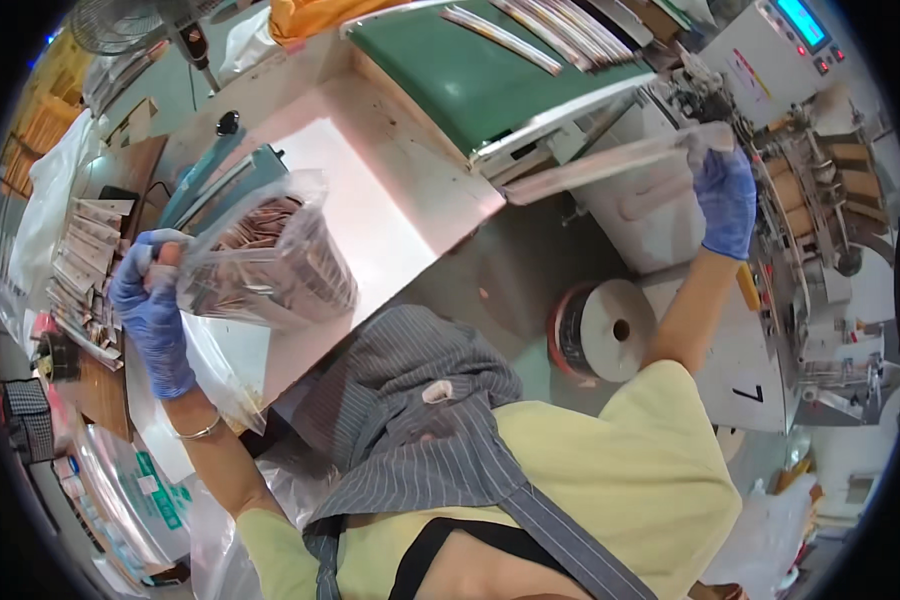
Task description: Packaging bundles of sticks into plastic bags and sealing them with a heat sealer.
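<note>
Clock read from the middle of the view, 12 at top. The clear plastic bag (325, 265) is sitting at about 10 o'clock, slightly tilted and gaping upward, with many small flat packets (260, 225) lying loose inside. The gloved left hand (152, 305), at 9, is curling its fingers around the bag's near-left rim, grasping it. Whether the bag's base is resting on the white table (390, 205) or hanging cannot be told.

The gloved right hand (722, 195), at 2, is pinching one end of a long piece of plastic film (610, 170) stretching toward 1; its lower end is reaching near the table's corner. Cannot tell whether this is an empty bag.

Handling, judged: the bag is probably carrying modest weight, its walls soft, thin and slippery against gloves; the packets are likely sliding as it tips. Best hold: gathered rim on both sides, or one hand rim, one palm beneath. Pinching a single edge risks sagging and spilling. Film: very light, limp, inclined to cling; best taken by a corner.
</note>
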Demonstrator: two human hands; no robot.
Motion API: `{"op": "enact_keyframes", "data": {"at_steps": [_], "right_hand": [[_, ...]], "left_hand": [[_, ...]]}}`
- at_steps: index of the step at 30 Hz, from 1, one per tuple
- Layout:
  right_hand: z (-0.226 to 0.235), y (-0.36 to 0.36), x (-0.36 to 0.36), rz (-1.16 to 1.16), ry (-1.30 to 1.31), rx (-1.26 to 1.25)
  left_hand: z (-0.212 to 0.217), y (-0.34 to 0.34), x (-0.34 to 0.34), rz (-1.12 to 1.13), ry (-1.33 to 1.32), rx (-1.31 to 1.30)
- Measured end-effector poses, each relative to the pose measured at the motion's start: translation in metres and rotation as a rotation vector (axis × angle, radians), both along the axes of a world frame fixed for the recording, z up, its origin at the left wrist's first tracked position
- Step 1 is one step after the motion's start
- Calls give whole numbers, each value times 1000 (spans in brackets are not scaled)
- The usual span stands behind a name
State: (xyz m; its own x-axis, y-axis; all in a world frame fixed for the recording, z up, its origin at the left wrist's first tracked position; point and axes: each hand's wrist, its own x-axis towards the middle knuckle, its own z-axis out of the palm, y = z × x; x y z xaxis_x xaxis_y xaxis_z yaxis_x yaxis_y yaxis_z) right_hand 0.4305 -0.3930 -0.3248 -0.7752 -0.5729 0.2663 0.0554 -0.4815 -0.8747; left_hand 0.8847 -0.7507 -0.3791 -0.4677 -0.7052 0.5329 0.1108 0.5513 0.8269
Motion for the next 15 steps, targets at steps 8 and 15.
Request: {"op": "enact_keyframes", "data": {"at_steps": [8, 15], "right_hand": [[-101, -24, 4, -466, 315, 894], [-38, -220, 221, 424, 1294, 206]], "left_hand": [[4, 1, -31, 7, 85, 57], [5, 1, -15, 49, 25, -2]]}}
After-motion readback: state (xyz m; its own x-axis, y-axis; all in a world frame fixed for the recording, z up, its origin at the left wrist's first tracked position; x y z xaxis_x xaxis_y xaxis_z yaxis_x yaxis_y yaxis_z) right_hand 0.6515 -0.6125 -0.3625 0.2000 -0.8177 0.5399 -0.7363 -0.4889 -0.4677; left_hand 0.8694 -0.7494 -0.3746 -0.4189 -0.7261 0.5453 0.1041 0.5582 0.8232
